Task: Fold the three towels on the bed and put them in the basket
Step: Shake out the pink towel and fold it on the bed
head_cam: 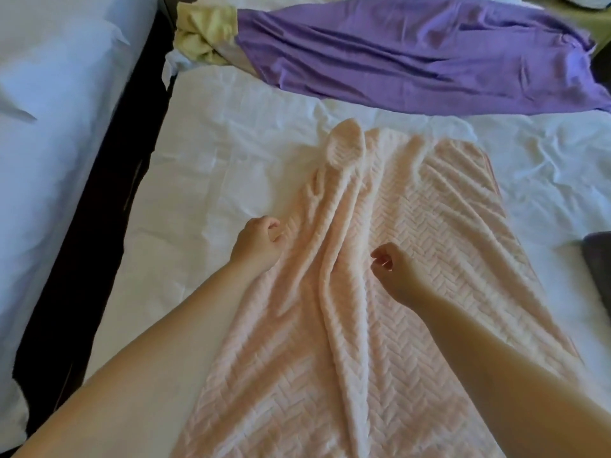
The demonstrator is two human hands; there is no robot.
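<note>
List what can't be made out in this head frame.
No basket is identifiable; a dark grey object is cut off by the right edge.
Pink towel: the near end runs past the bottom edge, and the forearms cover parts of it.
Yellow towel: bunched, its right part hidden by the purple towel.
Left hand and right hand: fingers curled at the pink towel; whether they pinch it is unclear.

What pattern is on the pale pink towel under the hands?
Raised herringbone across the pale pink towel; head view.
</note>
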